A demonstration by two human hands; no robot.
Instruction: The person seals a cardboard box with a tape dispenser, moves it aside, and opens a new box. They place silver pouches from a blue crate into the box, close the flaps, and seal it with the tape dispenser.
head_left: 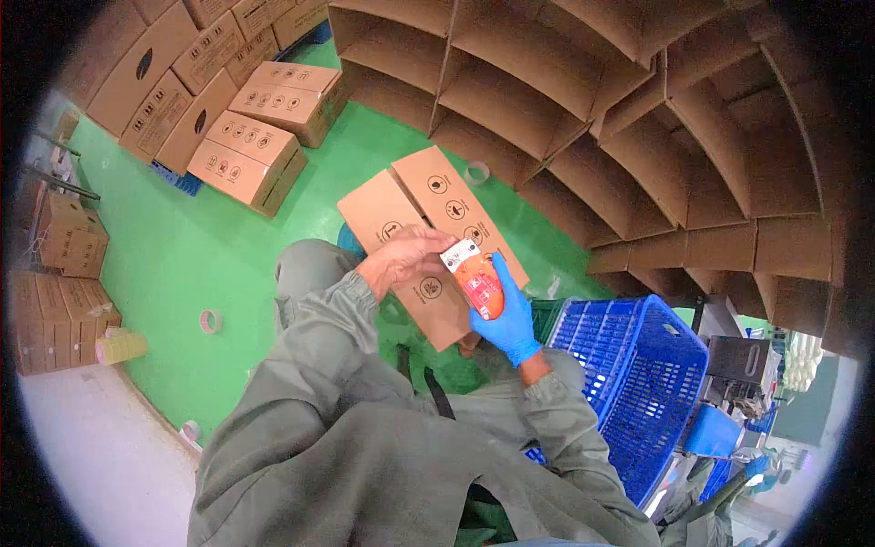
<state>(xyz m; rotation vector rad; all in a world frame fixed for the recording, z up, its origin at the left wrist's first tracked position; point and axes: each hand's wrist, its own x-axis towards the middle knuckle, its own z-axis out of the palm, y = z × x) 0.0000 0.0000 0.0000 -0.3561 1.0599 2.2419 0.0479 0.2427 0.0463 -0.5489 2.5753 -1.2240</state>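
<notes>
In front of me I hold a small orange packet [478, 287] with red and white print and a white label [460, 255] at its upper end. My right hand [509, 319], in a blue glove, is wrapped round the packet from the right and below. My left hand [410, 253] is bare, its fingers pinched at the white label's left edge. Directly below both hands a closed cardboard carton [447, 196] with black handling symbols lies between my knees, partly covered by my hands.
Blue plastic crates [656, 392] stand by my right side. Stacked cardboard cartons [260, 150] fill the upper left. A large cardboard grid of compartments [583, 82] rises at upper right. Tape rolls [211, 321] lie on the green floor [173, 264]. Another person's blue-gloved hand [756, 467] shows lower right.
</notes>
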